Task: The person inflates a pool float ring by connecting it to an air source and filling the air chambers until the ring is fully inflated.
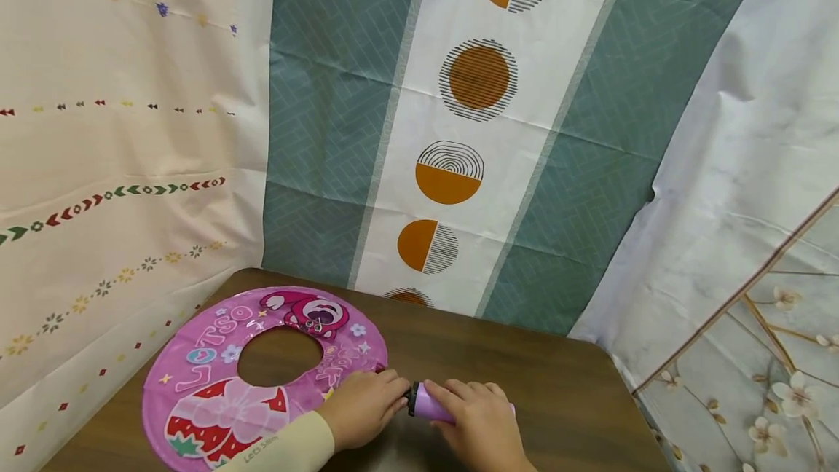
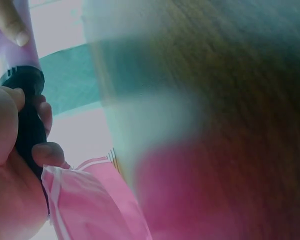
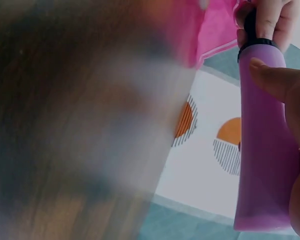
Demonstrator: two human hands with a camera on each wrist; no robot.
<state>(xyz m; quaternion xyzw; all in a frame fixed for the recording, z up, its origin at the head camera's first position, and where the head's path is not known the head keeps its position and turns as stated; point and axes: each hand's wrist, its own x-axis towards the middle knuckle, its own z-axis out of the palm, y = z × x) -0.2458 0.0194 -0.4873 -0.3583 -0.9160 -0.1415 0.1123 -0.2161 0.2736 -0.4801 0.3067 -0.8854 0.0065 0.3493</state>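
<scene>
A pink inflatable swim ring (image 1: 172, 355), printed with a bear, lettering and strawberries, lies on the table at left. My left hand (image 1: 363, 408) is at its right edge, gripping the black nozzle end (image 2: 29, 127) of a purple hand pump (image 3: 265, 150). In the left wrist view the nozzle runs down to the ring's pink film, where the fingers hide its tip. My right hand (image 1: 483, 425) holds the pump's purple barrel, thumb lying along it near the black collar (image 3: 257, 44). The pump lies nearly level, pointing left toward the ring.
A dark wooden table (image 1: 557, 392) carries the ring, with its rounded far-right corner in view. Behind it hangs a green and white cloth (image 1: 328, 130) with orange circles. Patterned cream cloth (image 1: 118, 166) stands at left, and floral white cloth (image 1: 754, 239) at right.
</scene>
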